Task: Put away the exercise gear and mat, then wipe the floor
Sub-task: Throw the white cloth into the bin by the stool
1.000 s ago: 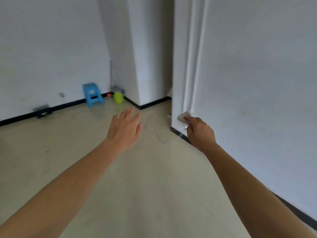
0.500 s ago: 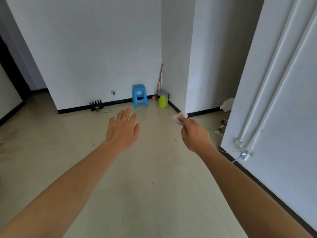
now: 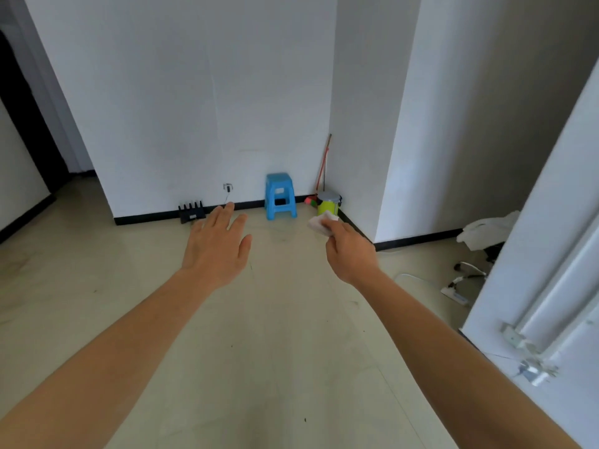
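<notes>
Both bare arms reach forward over pale tiled floor (image 3: 291, 367). Left hand (image 3: 215, 246) spread flat, palm down, holding nothing. Right hand (image 3: 351, 251) closed, thumb and fingers pinching small white wipe (image 3: 319, 223) above floor. View has swung left since second ago: wall at right gave way to open room, blue stool (image 3: 280, 196) and yellow-green bin (image 3: 329, 204) against far wall. No exercise gear or mat in sight. Likely gear stowed; floor wiping next.

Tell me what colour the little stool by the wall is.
Bright blue stool, clearest in the head view.
</notes>
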The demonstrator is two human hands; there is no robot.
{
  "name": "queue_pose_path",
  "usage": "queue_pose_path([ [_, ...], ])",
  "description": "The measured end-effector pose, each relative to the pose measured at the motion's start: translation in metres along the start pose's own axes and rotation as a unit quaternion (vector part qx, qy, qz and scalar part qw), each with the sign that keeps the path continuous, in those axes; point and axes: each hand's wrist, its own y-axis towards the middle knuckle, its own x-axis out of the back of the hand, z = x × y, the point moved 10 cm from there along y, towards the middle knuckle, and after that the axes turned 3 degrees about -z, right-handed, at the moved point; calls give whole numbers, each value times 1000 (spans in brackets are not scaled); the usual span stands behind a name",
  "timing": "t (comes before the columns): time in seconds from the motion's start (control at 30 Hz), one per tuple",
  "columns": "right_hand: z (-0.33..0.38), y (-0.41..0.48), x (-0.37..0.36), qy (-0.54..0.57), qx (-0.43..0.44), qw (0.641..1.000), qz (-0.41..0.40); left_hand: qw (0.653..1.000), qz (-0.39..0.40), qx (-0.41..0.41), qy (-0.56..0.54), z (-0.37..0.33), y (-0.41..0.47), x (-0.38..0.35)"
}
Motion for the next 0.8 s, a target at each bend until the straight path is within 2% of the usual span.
queue_pose_path([
  [0.3, 7, 210, -120, -55, -7, 998, 1, 999, 19, -35, 12, 104, 202, -121],
  [0.43, -31, 294, -154, -61, -42, 997, -21, 998, 31, -58, 16, 119, 300, -174],
  [0.57, -89, 378, -217, -40, -88, 995, -32, 995, 50, -84, 12, 115, 394, -262],
  [0.8, -166, 577, -329, -8, -94, 995, -14, 993, 66, -99, 13, 111, 600, -385],
])
